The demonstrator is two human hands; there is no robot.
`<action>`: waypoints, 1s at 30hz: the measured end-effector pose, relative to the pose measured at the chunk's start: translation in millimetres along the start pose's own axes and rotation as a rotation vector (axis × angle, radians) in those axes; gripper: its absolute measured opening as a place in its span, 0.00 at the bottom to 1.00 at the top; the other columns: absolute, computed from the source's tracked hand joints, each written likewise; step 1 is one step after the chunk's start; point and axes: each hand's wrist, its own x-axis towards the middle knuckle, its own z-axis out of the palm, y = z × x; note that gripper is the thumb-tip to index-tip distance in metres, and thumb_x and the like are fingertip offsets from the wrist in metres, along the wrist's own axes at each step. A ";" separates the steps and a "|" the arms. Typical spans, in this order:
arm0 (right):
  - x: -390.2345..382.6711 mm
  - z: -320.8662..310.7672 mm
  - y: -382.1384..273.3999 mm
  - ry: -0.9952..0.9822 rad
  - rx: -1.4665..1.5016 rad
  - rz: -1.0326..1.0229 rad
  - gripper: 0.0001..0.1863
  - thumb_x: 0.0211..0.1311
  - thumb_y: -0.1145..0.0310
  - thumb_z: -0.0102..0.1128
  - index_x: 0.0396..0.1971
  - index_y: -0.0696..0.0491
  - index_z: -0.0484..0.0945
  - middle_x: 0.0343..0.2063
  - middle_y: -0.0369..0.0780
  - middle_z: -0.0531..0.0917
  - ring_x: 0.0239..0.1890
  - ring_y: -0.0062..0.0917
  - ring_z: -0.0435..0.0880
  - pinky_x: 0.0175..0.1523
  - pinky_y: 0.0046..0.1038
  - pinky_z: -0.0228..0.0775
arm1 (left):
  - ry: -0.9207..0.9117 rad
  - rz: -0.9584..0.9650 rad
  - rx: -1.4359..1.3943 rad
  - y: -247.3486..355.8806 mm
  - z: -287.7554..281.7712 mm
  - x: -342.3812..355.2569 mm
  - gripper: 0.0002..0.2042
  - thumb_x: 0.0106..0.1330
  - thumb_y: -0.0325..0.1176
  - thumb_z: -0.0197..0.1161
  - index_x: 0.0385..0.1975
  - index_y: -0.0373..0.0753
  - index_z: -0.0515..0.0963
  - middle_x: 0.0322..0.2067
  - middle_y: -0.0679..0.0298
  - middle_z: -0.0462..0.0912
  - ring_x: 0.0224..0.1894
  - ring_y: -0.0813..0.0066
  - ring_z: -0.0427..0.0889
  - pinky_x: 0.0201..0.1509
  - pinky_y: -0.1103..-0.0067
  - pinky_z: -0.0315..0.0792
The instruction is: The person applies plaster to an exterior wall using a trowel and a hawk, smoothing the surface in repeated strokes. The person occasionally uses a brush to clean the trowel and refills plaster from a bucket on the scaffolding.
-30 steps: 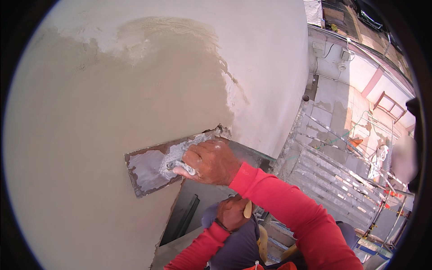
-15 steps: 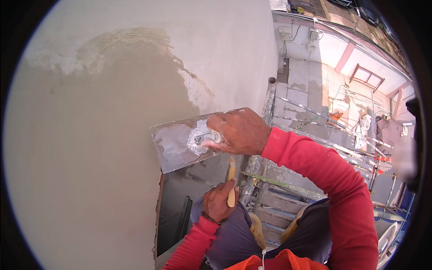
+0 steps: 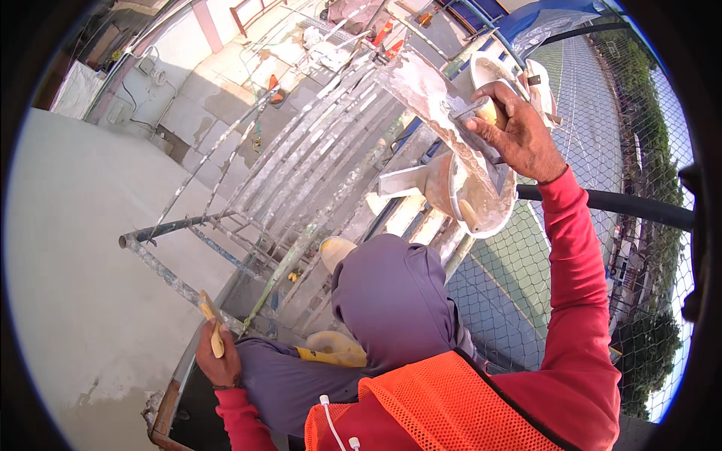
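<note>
Raised at the upper right, my right hand [image 3: 519, 139] is closed around the pale handle of a plastering trowel [image 3: 425, 90]. The trowel's long flat blade is tilted and smeared with plaster, with its lower end above a whitish tub [image 3: 436, 184]. Wet-looking plaster lines the tub, and a short pale stick-like piece [image 3: 468, 216] leans inside it. At the lower left, my left hand [image 3: 216, 367] grips a slim yellow wooden-looking tool [image 3: 215, 331] near the wall. Its working end is too small to make out.
A smooth plastered wall [image 3: 90, 255] rises at the left. Scaffold pipes [image 3: 173, 278] and splattered planks [image 3: 301, 158] lie ahead. Another white container [image 3: 487, 69] stands beyond the tub. Chain-link fence [image 3: 500, 301] runs along the right, with a green court behind it.
My view has swung right, away from the wall. My right hand has carried the trowel off the wall to the tub. The left hand still holds the yellow tool.
</note>
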 end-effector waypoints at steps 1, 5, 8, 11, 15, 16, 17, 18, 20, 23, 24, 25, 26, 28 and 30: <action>-29.6 -22.8 14.0 -0.005 0.037 0.162 0.25 0.75 0.51 0.71 0.58 0.55 0.78 0.31 0.35 0.78 0.37 0.21 0.77 0.46 0.29 0.72 | -0.038 0.029 0.000 1.8 6.5 12.4 0.13 0.74 0.27 0.66 0.55 0.31 0.83 0.42 0.47 0.89 0.42 0.53 0.91 0.50 0.67 0.81; -126.0 -52.8 75.2 0.093 0.027 0.404 0.27 0.74 0.48 0.68 0.58 0.54 0.83 0.32 0.44 0.85 0.36 0.32 0.86 0.48 0.37 0.77 | -0.164 0.124 -0.003 8.9 33.4 52.2 0.13 0.76 0.30 0.65 0.55 0.33 0.83 0.41 0.49 0.90 0.40 0.58 0.90 0.50 0.70 0.81; -157.5 -18.6 134.5 -0.196 -0.375 0.733 0.25 0.69 0.56 0.68 0.57 0.58 0.81 0.47 0.56 0.88 0.51 0.50 0.89 0.59 0.48 0.78 | -0.215 0.158 0.015 12.4 49.3 71.7 0.12 0.76 0.31 0.65 0.55 0.35 0.83 0.40 0.49 0.90 0.40 0.58 0.91 0.49 0.70 0.82; -154.6 41.5 189.3 -0.346 -0.415 0.805 0.24 0.69 0.55 0.68 0.55 0.57 0.80 0.52 0.56 0.87 0.58 0.51 0.87 0.65 0.50 0.78 | -0.261 0.177 0.020 14.5 59.7 84.3 0.12 0.75 0.31 0.66 0.55 0.36 0.83 0.39 0.50 0.90 0.39 0.58 0.91 0.49 0.70 0.82; -129.4 96.0 246.3 -0.452 -0.424 0.723 0.25 0.70 0.53 0.69 0.56 0.56 0.81 0.55 0.54 0.87 0.61 0.49 0.86 0.66 0.48 0.77 | -0.293 0.182 0.034 16.2 63.4 91.0 0.12 0.75 0.31 0.66 0.54 0.36 0.82 0.40 0.50 0.90 0.40 0.59 0.91 0.49 0.70 0.82; -125.3 105.1 255.6 -0.459 -0.433 0.724 0.25 0.70 0.53 0.69 0.57 0.56 0.81 0.56 0.53 0.87 0.62 0.48 0.86 0.67 0.47 0.77 | -0.298 0.197 0.008 16.5 63.2 91.2 0.12 0.75 0.31 0.66 0.54 0.36 0.82 0.40 0.50 0.90 0.41 0.60 0.91 0.50 0.71 0.82; -118.8 113.3 263.4 -0.452 -0.444 0.709 0.25 0.70 0.52 0.69 0.57 0.56 0.81 0.56 0.52 0.87 0.62 0.47 0.86 0.67 0.47 0.77 | -0.302 0.166 0.033 16.7 62.5 90.8 0.12 0.75 0.31 0.66 0.54 0.35 0.82 0.40 0.50 0.90 0.41 0.60 0.91 0.50 0.71 0.82; -116.3 118.3 268.6 -0.375 -0.424 0.661 0.26 0.66 0.50 0.70 0.53 0.56 0.83 0.51 0.55 0.89 0.58 0.50 0.87 0.63 0.48 0.78 | -0.305 0.155 0.030 16.9 61.7 90.1 0.12 0.75 0.30 0.66 0.54 0.35 0.82 0.40 0.50 0.90 0.41 0.61 0.91 0.50 0.71 0.82; -112.6 125.2 274.4 -0.381 -0.430 0.677 0.26 0.66 0.49 0.70 0.52 0.55 0.83 0.51 0.54 0.89 0.58 0.50 0.87 0.63 0.48 0.78 | -0.302 0.135 0.023 17.2 60.4 88.4 0.12 0.75 0.30 0.66 0.54 0.34 0.82 0.41 0.51 0.90 0.42 0.62 0.91 0.51 0.72 0.82; -107.8 133.2 276.5 -0.488 -0.473 0.762 0.26 0.71 0.51 0.65 0.60 0.53 0.82 0.58 0.50 0.87 0.63 0.45 0.85 0.69 0.44 0.76 | -0.281 0.120 0.007 18.3 59.5 85.8 0.12 0.75 0.29 0.66 0.54 0.34 0.82 0.41 0.51 0.90 0.42 0.63 0.91 0.51 0.72 0.82; -107.5 135.0 277.3 -0.483 -0.472 0.771 0.26 0.71 0.51 0.65 0.60 0.53 0.82 0.58 0.50 0.87 0.63 0.45 0.85 0.69 0.44 0.76 | -0.274 0.124 0.001 18.9 59.2 85.1 0.12 0.75 0.29 0.66 0.54 0.34 0.82 0.41 0.51 0.90 0.42 0.63 0.91 0.51 0.72 0.81; -107.6 135.5 279.1 -0.482 -0.486 0.795 0.27 0.71 0.50 0.66 0.60 0.53 0.82 0.59 0.50 0.87 0.63 0.45 0.85 0.69 0.44 0.76 | -0.270 0.132 -0.019 19.8 58.8 84.4 0.12 0.75 0.29 0.66 0.54 0.34 0.82 0.41 0.51 0.90 0.42 0.64 0.91 0.51 0.72 0.81; -109.8 135.1 281.8 -0.473 -0.474 0.783 0.25 0.69 0.49 0.67 0.54 0.55 0.85 0.57 0.50 0.88 0.63 0.45 0.86 0.68 0.45 0.77 | -0.265 0.129 -0.009 20.9 58.3 83.9 0.11 0.75 0.29 0.66 0.54 0.34 0.82 0.41 0.51 0.90 0.42 0.64 0.91 0.51 0.73 0.81; -117.8 128.2 291.4 -0.527 -0.347 0.842 0.24 0.70 0.48 0.68 0.47 0.57 0.87 0.52 0.50 0.90 0.58 0.42 0.89 0.63 0.43 0.79 | -0.261 0.128 -0.025 22.9 57.0 82.9 0.11 0.75 0.29 0.66 0.53 0.34 0.82 0.40 0.51 0.90 0.41 0.64 0.90 0.50 0.73 0.81; -132.9 114.9 302.5 -0.556 -0.033 1.082 0.27 0.72 0.46 0.67 0.38 0.60 0.88 0.40 0.48 0.92 0.46 0.35 0.92 0.53 0.36 0.82 | -0.261 0.127 -0.024 23.9 56.2 81.7 0.11 0.75 0.29 0.66 0.53 0.34 0.82 0.40 0.52 0.90 0.41 0.64 0.90 0.50 0.73 0.81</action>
